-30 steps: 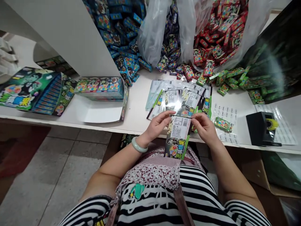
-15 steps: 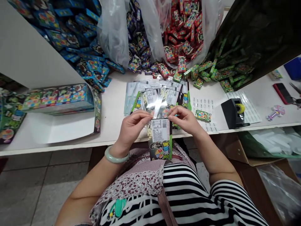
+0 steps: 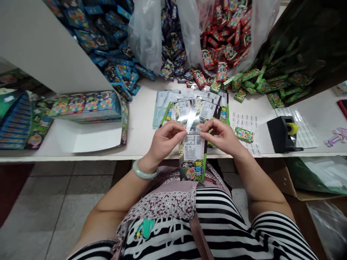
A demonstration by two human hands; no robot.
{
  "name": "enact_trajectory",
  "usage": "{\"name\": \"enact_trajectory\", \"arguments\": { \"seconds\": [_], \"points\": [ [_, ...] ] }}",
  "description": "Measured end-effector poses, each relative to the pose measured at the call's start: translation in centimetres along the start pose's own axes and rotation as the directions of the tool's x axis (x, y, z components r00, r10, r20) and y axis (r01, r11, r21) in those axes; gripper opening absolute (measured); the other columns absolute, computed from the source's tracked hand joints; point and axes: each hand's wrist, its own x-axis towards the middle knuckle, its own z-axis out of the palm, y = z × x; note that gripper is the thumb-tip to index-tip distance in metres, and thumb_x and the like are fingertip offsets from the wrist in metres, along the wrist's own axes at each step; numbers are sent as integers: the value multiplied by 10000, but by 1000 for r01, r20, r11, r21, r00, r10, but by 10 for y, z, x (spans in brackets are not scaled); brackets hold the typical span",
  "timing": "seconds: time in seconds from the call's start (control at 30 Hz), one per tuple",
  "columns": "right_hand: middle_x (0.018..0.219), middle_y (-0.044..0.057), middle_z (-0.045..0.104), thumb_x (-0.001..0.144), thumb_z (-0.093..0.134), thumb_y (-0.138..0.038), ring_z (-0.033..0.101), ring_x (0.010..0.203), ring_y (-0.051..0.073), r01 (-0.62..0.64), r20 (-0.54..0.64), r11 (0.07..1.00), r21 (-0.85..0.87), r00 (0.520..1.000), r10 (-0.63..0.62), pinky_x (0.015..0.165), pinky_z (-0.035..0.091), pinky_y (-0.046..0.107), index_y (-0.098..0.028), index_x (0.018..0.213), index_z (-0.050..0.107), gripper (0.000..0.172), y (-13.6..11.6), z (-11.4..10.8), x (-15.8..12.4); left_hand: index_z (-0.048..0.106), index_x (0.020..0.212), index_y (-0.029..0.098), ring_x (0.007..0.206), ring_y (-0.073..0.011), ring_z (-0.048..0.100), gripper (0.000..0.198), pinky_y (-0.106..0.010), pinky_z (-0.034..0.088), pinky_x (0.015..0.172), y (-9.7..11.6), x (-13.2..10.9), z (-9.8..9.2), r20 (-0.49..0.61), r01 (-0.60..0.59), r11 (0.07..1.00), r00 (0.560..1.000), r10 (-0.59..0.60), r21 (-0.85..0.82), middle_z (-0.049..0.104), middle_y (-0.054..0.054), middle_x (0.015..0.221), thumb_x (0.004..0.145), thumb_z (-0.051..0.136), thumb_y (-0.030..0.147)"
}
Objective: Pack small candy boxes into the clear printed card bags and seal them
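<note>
A flat printed plastic pouch (image 3: 193,162) with a white label panel and a black and green lower part hangs over the table's front edge. My left hand (image 3: 167,140) pinches its top left corner between thumb and fingertips. At the top right corner, my right hand (image 3: 221,137) grips the same pouch in a like pinch. Just beyond the fingers lies a fanned stack of similar pouches (image 3: 208,108), with light glaring off the clear plastic. Whether the pouch's mouth is parted cannot be made out.
Small candy boxes are heaped at the back: blue (image 3: 121,74), purple (image 3: 173,54), red (image 3: 230,39) and green (image 3: 249,86). A white display box (image 3: 96,139) stands left. On the right are a sticker sheet (image 3: 245,121), one green box (image 3: 244,134) and a black tape dispenser (image 3: 280,135).
The camera view has turned a little to the left, so everything sits further right in the picture. Both hands keep their pinch on the pouch's top edge.
</note>
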Motion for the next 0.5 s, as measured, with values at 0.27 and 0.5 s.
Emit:
{"name": "enact_trajectory", "arguments": {
  "seconds": [0.27,0.5],
  "points": [
    [740,0,652,814,719,-427,516,626,114,-99,89,995,-4,991,99,561,394,270,-199,784,632,246,-9,-1,8,645,748,191,695,-121,590,137,-276,510,641,7,4,1,32,83,996,996,-81,-40,651,-9,746,808,716,293],
    [892,38,693,888,690,-413,643,874,182,123,78,992,-28,990,-121,749,527,330,-237,801,652,200,-9,1,-7,698,834,213,881,-153,657,101,-332,555,826,6,-6,-19,237,9,996,971,13,-89,696,-47,902,877,683,303]
  ]
}}
